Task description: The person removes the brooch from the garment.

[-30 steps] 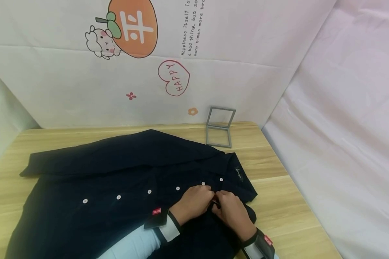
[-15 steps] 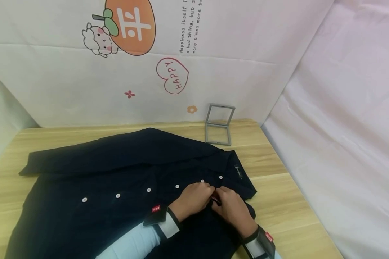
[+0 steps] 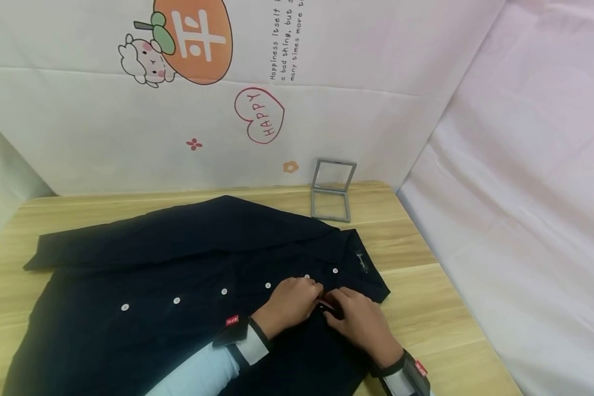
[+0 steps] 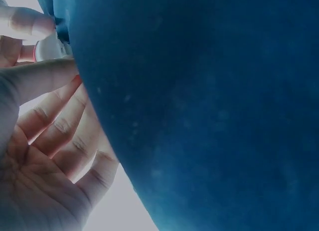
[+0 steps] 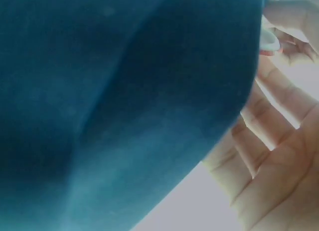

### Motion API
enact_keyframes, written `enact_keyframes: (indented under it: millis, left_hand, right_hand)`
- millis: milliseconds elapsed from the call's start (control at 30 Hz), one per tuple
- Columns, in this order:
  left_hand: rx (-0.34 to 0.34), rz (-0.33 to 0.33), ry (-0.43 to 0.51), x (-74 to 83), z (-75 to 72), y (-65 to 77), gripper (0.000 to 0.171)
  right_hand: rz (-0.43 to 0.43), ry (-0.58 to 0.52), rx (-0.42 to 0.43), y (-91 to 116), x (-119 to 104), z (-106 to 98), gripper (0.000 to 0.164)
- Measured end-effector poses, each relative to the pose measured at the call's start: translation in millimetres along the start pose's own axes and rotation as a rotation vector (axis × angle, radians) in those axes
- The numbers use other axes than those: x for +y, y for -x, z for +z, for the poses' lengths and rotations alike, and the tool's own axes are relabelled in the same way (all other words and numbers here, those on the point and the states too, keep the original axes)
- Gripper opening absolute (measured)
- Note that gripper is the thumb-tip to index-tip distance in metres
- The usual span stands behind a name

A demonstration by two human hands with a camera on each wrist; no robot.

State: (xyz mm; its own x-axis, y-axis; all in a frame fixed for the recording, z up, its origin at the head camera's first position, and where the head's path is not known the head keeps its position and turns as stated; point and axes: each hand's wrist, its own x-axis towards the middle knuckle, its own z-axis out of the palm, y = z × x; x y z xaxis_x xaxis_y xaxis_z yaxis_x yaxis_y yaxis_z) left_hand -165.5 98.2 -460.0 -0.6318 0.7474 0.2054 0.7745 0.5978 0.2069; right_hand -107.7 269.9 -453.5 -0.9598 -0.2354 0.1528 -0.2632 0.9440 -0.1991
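Under left hand (image 3: 292,303) and right hand (image 3: 360,322) lies a navy shirt (image 3: 188,264).

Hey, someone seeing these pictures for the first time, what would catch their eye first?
Most likely the big dark shirt spread over the wooden table, with white buttons in a row across it. Next, the left hand and right hand, close together near its collar. Behind, an orange cartoon fruit stands out on the white backdrop.
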Motion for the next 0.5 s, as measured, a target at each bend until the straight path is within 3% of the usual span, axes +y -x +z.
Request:
enact_keyframes:
  millis: [500]
  left_hand:
    - [-0.028, -0.05, -0.007, 0.2, 2.3, 2.2, 0.006]
  right_hand:
    - [-0.032, -0.002, 0.014, -1.0, 2.3, 0.8, 0.01]
